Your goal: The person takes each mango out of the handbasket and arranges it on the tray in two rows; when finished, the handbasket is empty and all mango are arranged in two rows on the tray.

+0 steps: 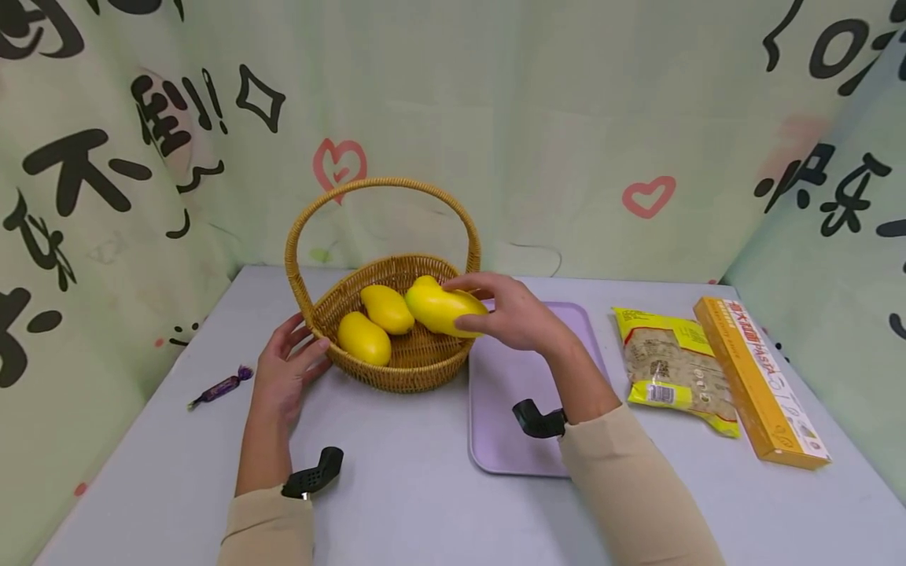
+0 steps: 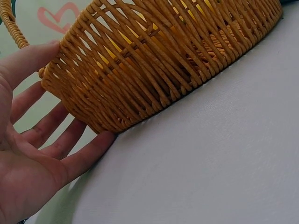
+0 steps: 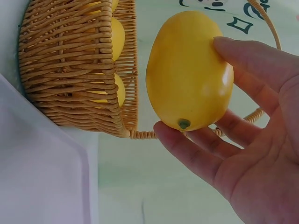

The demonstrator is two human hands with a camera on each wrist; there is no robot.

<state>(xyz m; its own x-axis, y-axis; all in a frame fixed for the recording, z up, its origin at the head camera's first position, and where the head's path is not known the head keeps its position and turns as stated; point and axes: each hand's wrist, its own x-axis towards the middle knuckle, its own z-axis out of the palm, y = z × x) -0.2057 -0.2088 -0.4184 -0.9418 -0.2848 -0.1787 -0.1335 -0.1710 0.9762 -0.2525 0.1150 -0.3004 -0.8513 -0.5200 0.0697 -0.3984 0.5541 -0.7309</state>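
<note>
My right hand (image 1: 520,314) holds a yellow mango (image 3: 189,70) between thumb and fingers, over the right rim of a wicker basket (image 1: 403,381). In the right wrist view, this mango is clear of the basket wall and its green stem spot shows. Two mangoes, a front one (image 1: 364,339) and one behind it (image 1: 387,309), lie inside the basket; another, partly hidden by the held mango, seems to lie beside them. Against the basket's left end rests my left hand (image 2: 32,158), fingers spread along the outer weave and thumb at the rim.
A purple tray (image 1: 517,440) lies right of the basket, partly under my right arm. Farther right are a yellow-and-clear food packet (image 1: 675,369) and a long orange box (image 1: 760,385). A purple-wrapped candy (image 1: 221,387) lies at left. The basket's tall handle (image 1: 385,182) arches above it.
</note>
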